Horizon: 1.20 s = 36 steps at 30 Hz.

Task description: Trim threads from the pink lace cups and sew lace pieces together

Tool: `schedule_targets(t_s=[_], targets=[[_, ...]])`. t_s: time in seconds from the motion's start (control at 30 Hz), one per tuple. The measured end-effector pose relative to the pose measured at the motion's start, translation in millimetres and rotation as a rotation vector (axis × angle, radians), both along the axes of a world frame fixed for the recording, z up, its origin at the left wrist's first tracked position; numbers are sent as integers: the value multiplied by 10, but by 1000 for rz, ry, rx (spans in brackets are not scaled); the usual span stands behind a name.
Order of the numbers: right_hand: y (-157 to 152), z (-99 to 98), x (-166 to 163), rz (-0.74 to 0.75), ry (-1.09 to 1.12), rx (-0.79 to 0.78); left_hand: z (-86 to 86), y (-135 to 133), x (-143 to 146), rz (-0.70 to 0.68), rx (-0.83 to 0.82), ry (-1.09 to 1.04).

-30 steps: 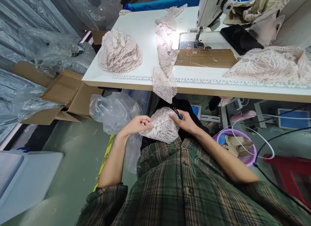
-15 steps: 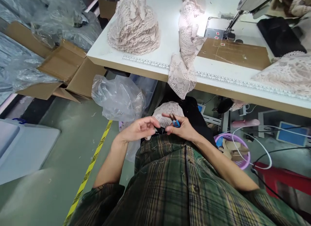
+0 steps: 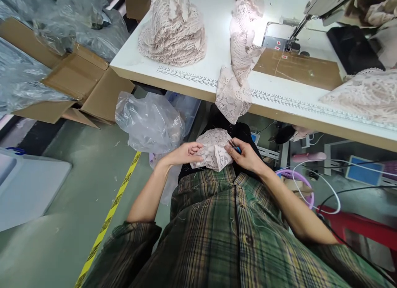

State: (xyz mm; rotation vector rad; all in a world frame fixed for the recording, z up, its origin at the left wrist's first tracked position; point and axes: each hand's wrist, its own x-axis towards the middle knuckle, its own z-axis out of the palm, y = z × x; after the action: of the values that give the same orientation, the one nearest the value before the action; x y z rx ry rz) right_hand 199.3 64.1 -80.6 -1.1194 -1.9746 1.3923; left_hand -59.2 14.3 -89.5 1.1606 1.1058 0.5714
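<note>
Lace (image 3: 218, 152) is pinched by left hand (image 3: 183, 153) and right hand (image 3: 247, 156), which also grips half-hidden blue snips (image 3: 237, 149).

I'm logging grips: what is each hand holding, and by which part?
Left hand: the lace piece, by its left side. Right hand: its right side, plus a small blue tool, exact grip point unclear.

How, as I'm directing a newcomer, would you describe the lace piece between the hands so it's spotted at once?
From the white table, look below its edge, towards the plaid shirt. The crumpled pale lace piece is between the left hand and the right hand, which holds a blue tool. Unlike the lace heap and draped lace strip, it is wholly off the table.
</note>
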Motion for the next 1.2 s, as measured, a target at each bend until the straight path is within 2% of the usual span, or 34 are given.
schedule_targets(t_s=[0.1,0.27,0.4,0.53,0.67,0.73,0.83,0.9,0.97,1.03,1.1,1.17,1.2], targets=[[183,-151,76,-140,-139,153,-153,218,-32,122,70,85],[296,-359,137,-374,-309,276,-315,388,-133,305,165,234],[259,-526,162,-492,-258,197,-382,394,-55,361,123,386],[213,-734,165,-560,-249,95,-459,359,251,336,73,470],[203,-844,158,-603,-237,25,-488,316,524,552,158,430],[203,-842,152,-606,-222,4,-425,292,569,591,163,346],[199,-808,141,-605,-200,-23,-156,255,477,618,154,278],[196,-787,136,-600,-183,-39,156,251,307,696,131,177],[198,-775,136,-593,-166,-55,555,287,78,794,132,104],[205,-776,140,-590,-150,-64,995,383,-159,894,241,136],[218,-788,147,-590,-136,-70,1424,552,-359,977,426,181],[232,-811,155,-592,-127,-73,1802,798,-499,1005,595,185],[239,-824,159,-592,-125,-76,1965,947,-547,975,643,177]])
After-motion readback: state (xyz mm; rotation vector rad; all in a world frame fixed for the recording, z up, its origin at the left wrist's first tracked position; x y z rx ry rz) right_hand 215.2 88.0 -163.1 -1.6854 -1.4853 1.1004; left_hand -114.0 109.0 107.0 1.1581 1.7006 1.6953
